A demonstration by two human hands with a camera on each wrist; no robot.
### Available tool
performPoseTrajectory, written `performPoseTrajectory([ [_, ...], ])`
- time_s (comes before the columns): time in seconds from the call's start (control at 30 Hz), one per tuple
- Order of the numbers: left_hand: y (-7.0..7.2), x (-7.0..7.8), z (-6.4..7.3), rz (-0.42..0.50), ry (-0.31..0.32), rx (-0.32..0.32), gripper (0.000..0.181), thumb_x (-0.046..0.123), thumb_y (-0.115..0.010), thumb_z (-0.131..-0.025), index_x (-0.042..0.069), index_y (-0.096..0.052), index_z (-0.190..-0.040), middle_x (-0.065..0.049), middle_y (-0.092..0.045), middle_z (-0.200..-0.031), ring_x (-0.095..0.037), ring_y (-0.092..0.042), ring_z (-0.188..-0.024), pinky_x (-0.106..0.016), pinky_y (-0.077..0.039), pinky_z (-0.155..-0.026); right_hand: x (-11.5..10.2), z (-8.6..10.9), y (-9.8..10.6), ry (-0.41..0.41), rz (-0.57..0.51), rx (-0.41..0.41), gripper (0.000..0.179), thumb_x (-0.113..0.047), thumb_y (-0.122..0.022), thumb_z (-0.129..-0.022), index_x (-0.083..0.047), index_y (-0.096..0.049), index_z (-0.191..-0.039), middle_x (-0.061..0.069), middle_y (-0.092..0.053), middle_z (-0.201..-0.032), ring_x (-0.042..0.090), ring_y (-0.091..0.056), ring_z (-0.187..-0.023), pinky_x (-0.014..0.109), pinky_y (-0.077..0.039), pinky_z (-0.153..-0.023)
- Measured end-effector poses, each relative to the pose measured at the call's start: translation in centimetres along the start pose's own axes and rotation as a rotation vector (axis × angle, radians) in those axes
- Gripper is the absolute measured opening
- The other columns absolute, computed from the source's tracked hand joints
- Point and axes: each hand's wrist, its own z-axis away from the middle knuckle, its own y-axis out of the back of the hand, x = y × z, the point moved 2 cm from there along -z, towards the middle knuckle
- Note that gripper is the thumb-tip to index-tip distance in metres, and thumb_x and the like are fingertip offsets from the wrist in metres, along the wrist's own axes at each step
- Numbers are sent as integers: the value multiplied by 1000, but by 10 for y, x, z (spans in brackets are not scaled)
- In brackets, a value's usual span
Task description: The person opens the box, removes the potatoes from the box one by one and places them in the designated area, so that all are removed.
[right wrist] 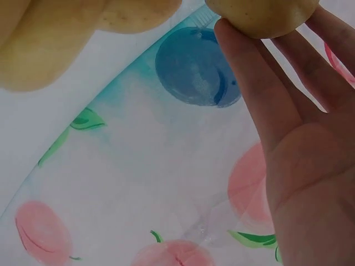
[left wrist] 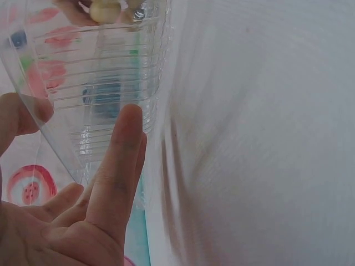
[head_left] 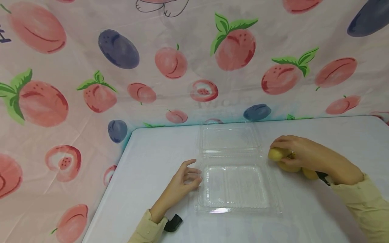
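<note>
A clear plastic clamshell container (head_left: pixel 235 206) lies with its lid (head_left: pixel 229 135) folded back away from me. My left hand (head_left: pixel 183 180) is at the container's left side, thumb and fingers loosely spread, fingertips right at the rim. In the left wrist view its straight index finger (left wrist: pixel 116 166) overlaps the ridged plastic wall. To the right of the container, my right hand (head_left: pixel 296 150) holds a yellow potato (head_left: pixel 276 154) between thumb and fingers. The right wrist view shows this potato (right wrist: pixel 266 14) at the fingertips, its skin speckled. More potatoes (head_left: pixel 310 173) lie under and beside that hand.
Everything stands on a white-covered table (head_left: pixel 164 148). Behind it and to the left hangs a curtain (head_left: pixel 188 30) printed with peaches and blue fruit. Dark straps with a black piece (head_left: pixel 173 223) show at the wrists, by the pale sleeves (head_left: pixel 149 229).
</note>
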Motion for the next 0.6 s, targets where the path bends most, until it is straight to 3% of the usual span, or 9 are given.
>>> performPoseTrajectory([
  [0.3, 0, 1, 1, 13, -8, -4, 71, 18, -68, -95, 12, -28, -153, -16, -57, -129, -30, -62, -115, -27, -60, -82, 0, -4, -4, -20, -27, -34, 38, -12, -80, -80, -10, -70, -116, 5, -65, -119, 27, -61, -110, 49, -54, -89],
  [0.6, 0, -1, 0, 28, 2, -4, 71, 18, -68, -95, 13, -28, -153, -17, -56, -131, -30, -61, -117, -29, -61, -80, 2, -6, -11, 15, -14, -22, 36, -10, -80, -79, -12, -71, -114, 1, -66, -117, 24, -61, -108, 46, -55, -87],
])
